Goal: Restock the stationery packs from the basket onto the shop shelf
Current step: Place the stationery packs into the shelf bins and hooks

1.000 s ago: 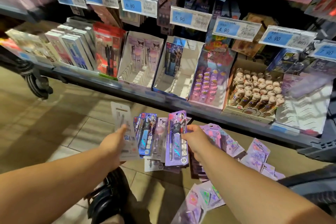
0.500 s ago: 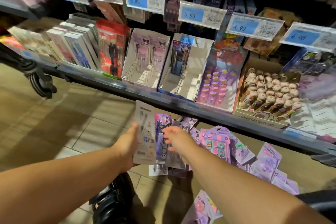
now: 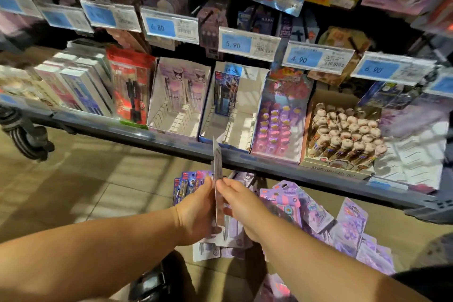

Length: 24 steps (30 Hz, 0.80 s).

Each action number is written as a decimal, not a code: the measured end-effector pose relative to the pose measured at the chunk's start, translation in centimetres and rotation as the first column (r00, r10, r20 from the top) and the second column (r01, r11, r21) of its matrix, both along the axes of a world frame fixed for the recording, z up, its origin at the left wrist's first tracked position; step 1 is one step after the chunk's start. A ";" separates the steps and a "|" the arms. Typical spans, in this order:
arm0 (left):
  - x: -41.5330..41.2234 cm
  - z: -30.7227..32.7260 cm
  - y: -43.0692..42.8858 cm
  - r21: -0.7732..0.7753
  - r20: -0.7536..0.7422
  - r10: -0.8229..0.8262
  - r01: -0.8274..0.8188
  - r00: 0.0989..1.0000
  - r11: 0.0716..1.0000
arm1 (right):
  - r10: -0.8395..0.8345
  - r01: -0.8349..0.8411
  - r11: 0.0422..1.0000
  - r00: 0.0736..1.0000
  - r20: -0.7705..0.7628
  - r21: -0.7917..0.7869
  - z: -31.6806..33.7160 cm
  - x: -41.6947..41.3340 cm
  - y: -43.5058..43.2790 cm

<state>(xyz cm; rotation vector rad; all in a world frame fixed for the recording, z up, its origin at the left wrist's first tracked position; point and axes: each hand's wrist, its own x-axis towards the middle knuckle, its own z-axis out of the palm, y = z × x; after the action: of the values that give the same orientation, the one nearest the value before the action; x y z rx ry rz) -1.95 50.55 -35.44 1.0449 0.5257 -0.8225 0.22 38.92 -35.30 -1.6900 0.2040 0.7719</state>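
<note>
Holding one pack upright and edge-on, both hands meet low in the head view, just before the front edge of the shelf. The L hand grasps the pack from its left side w/ curled fingers. The R hand pinches it from the right side, fingers bent on the card. The top of the pack comes up in front of the shelf's front edge, below the mid box.

On the shelf, near the front edge, two white boxes stand side by side and touching. The left box has purple-faced packs at its back wall. The mid box has one blue pack in its back left corner. To the right are a pink tray and then a carton of doll pens. Toward the left end of the shelf stands a red pack beside white cases.

Above hang price tags: 6.80, 5.90, 4.90.

Under the shelf, at the right, lies a purple pile of packs. Just beyond the L hand some blue packs show; I cannot tell if that hand holds them. The floor is tiled.
</note>
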 end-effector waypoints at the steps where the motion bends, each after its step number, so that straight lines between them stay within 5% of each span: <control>1: 0.4 -0.1 -0.1 0.006 -0.006 -0.003 0.003 1.000 1.000 | -0.010 0.010 1.000 1.000 0.024 -0.014 0.3 0.3 -0.1; 7: 1.6 -0.7 -0.1 0.052 0.113 0.032 -0.038 0.993 0.998 | -0.055 0.072 0.983 0.993 0.102 -0.171 1.2 2.3 -1.1; 11: 1.1 -2.2 1.1 0.222 0.204 0.055 -0.101 0.977 0.970 | -0.091 0.100 0.971 0.995 0.049 -0.216 0.2 2.2 -0.9; 16: 0.9 -3.4 3.2 0.250 0.144 0.005 -0.041 0.989 0.967 | -0.111 0.114 0.974 0.993 0.025 -0.198 -1.1 2.0 -0.5; 21: 0.3 -5.4 5.4 0.414 0.066 -0.010 -0.018 0.998 0.910 | 0.043 -0.076 0.979 0.984 -0.175 -0.190 -2.3 1.9 1.0; 24: 0.2 -6.6 6.9 0.643 -0.016 -0.195 0.159 0.981 0.749 | 0.220 -0.275 0.919 0.953 -0.210 -0.283 -1.9 1.8 1.0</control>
<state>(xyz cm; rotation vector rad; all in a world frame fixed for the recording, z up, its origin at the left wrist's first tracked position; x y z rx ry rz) -1.76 57.50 -42.00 1.7747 0.6950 -0.7919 1.98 39.96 -37.23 -1.9694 0.2444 1.1281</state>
